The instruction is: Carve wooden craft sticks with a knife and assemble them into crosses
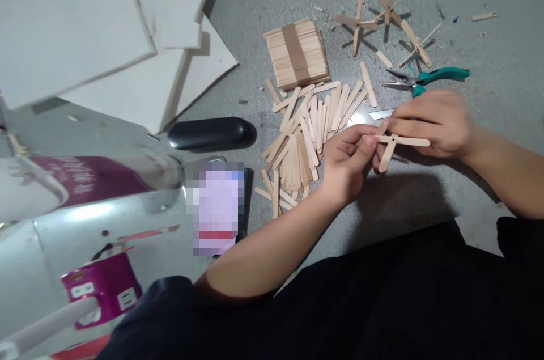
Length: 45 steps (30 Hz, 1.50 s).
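Note:
My left hand (351,161) pinches a small cross of wooden craft sticks (408,141) between thumb and fingers. The sticks meet at a joint near its fingertips, one pointing right and one toward my body. Against the far side of the cross, my right hand (440,122) has its fingers curled at the joint; its fingertips are partly hidden. A thin metal blade (380,114) shows just beyond the right fingers, its right end hidden by that hand. Pliers with green handles (444,73) lie beyond the right hand. Loose craft sticks (312,127) are spread left of my hands.
A banded bundle of craft sticks (297,54) lies behind the loose ones. Several joined stick pieces (358,22) are at the back right. White foam boards (76,25), a black case (212,133), a phone (219,201) and a purple power socket (102,286) occupy the left.

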Available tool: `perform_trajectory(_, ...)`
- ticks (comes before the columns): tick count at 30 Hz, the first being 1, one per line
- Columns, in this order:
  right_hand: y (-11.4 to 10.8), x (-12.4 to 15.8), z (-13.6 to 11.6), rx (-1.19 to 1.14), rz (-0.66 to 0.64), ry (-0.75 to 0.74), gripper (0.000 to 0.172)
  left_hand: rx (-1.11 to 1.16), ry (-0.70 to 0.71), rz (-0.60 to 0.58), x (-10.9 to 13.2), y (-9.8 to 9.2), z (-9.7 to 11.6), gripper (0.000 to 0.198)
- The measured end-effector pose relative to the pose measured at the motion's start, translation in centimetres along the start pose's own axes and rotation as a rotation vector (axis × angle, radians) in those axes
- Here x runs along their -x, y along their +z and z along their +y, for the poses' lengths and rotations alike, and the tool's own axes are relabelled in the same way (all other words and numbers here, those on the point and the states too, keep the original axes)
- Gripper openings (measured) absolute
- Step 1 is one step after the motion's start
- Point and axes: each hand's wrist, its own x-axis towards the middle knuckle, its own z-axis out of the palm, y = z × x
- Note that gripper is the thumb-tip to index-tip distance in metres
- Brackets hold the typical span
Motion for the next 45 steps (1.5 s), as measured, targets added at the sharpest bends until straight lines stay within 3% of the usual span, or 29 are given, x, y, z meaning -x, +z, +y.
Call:
perform_trajectory(7, -0.1, -0.4, -0.5, 0.004, 0.095, -0.014, 0.017, -0.084, 0.061, 0.046, 0.1, 0.1, -0.1, 0.043)
perform_trajectory(13, 0.1, 0.1, -0.2, 0.105, -0.016, 0.037, 0.038, -0.069, 0.037, 0.008, 0.1, -0.2, -0.1, 0.039)
perform_trajectory(19, 0.4, 0.0, 0.0, 0.047, 0.202, -0.059, 0.02, 0.018, 0.021, -0.089, 0.0, -0.2, 0.1, 0.033)
perform_trajectory(24, 0.4, 0.7, -0.4, 0.106, 0.035, -0.001, 0.026, -0.018, 0.04, -0.11, 0.0, -0.3, 0.0, 0.035)
perform_trajectory(28, 0.3, 0.6, -0.2, 0.135, 0.095, -0.037, 0.029, -0.045, 0.075, -0.098, -0.3, -0.5, -0.3, 0.04)
perform_trajectory(32, -0.3, 0.6, 2.2, 0.217, 0.122, -0.055, 0.029, -0.05, 0.115, -0.059, -0.5, -0.7, -0.4, 0.048)
perform_trajectory(36, -1.2, 1.0, 4.8, 0.287, 0.071, 0.252, 0.031, -0.081, 0.129, 0.103, -0.6, -0.6, -0.7, 0.053)
perform_trajectory(40, -0.9, 0.7, 2.3, -0.235, 0.071, 0.621, 0.037, -0.152, 0.126, 0.197, -0.5, -0.4, -1.1, 0.048)
perform_trajectory(42, -0.3, 0.3, -0.1, -0.456, 0.02, 0.649, 0.034, -0.181, 0.116, 0.195, -0.5, -0.3, -1.3, 0.049)
perform_trajectory(45, 0.7, 0.1, -2.4, -0.469, 0.037, 0.608, 0.023, -0.198, 0.105, 0.169, -0.5, -0.3, -1.4, 0.05)
